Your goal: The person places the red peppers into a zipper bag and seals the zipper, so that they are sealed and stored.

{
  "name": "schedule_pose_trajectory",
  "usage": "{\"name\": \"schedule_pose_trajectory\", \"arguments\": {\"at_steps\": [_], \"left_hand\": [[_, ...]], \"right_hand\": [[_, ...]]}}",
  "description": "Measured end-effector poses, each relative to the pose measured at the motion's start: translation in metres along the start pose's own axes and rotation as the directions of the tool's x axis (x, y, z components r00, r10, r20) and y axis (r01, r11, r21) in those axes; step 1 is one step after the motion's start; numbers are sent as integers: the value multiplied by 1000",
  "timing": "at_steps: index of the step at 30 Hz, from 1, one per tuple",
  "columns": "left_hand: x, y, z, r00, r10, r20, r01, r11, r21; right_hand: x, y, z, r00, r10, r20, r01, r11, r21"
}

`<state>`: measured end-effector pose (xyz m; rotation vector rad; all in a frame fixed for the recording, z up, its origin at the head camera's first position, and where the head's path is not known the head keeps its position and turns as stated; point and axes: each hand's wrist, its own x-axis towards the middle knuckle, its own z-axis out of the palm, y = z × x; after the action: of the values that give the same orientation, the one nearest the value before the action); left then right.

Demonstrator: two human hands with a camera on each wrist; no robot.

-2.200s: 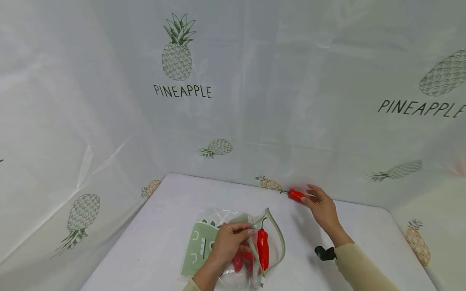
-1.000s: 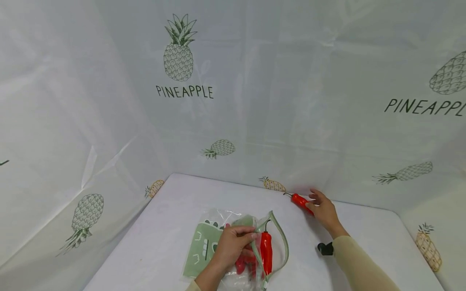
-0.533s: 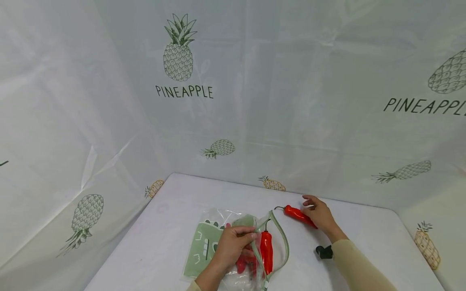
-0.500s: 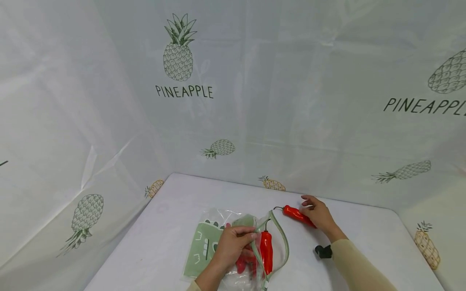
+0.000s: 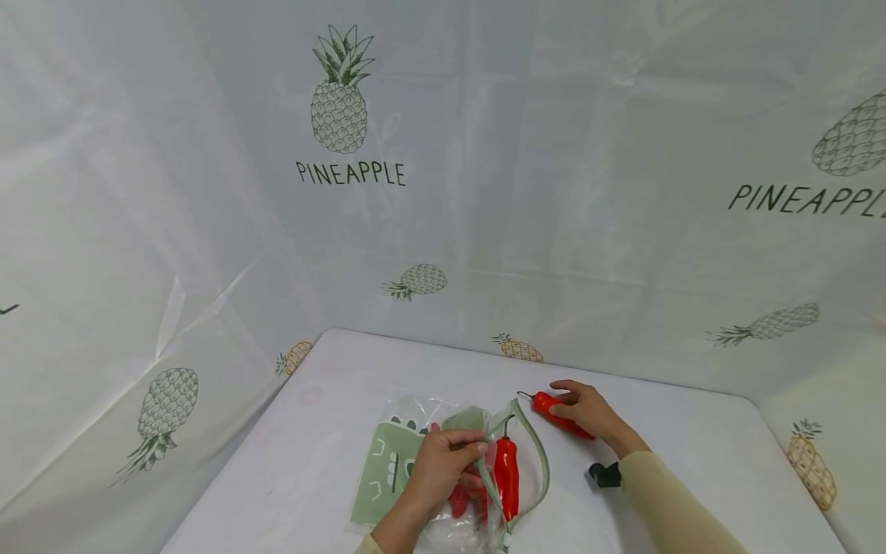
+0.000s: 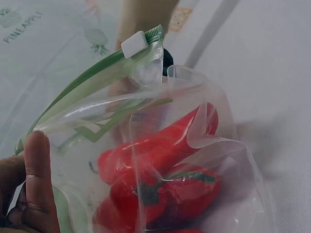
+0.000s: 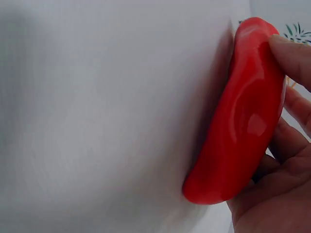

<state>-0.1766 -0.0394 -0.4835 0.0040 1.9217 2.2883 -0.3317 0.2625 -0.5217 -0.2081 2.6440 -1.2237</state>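
Observation:
A clear plastic zip bag (image 6: 243,174) with a green edge and a white slider (image 6: 134,44) lies on the table, its mouth spread toward the right. Several red peppers show through the plastic, one red chili pepper (image 5: 507,478) right at the mouth. My left hand (image 5: 443,467) pinches the bag's green rim between thumb and fingers. Beyond the opening, my right hand (image 5: 584,409) grips another red chili pepper (image 7: 238,116) with thumb and fingers along its side; its stem points left. That pepper is close over the white table surface.
The white table (image 5: 291,454) backs onto a pale curtain (image 5: 526,192) printed with pineapples, which also rises at the left and right sides. A green printed panel (image 5: 384,469) covers the bag's left part. A small black device (image 5: 605,475) sits at my right wrist.
My right hand has brought its chili pepper from the table's back edge toward me and left, nearer the bag's mouth. The left hand keeps its hold on the rim.

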Motion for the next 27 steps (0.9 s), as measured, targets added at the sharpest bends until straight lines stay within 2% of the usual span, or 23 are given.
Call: {"name": "schedule_pose_trajectory", "arguments": {"at_steps": [12,19,27], "left_hand": [[-1,2,2,1000,-4,7,4,1000,-31],[-2,3,4,1000,7,11,-7,999,-35],[1,1,6,1000,-1,-1,1,1000,-4]], "right_hand": [[-15,-20,-5,1000,-12,-5,12,996,90],[-26,-22,-8,997,-6,-76,15,994,110],[-39,-16,-12,980,-82,-183,108,985,134]]}}
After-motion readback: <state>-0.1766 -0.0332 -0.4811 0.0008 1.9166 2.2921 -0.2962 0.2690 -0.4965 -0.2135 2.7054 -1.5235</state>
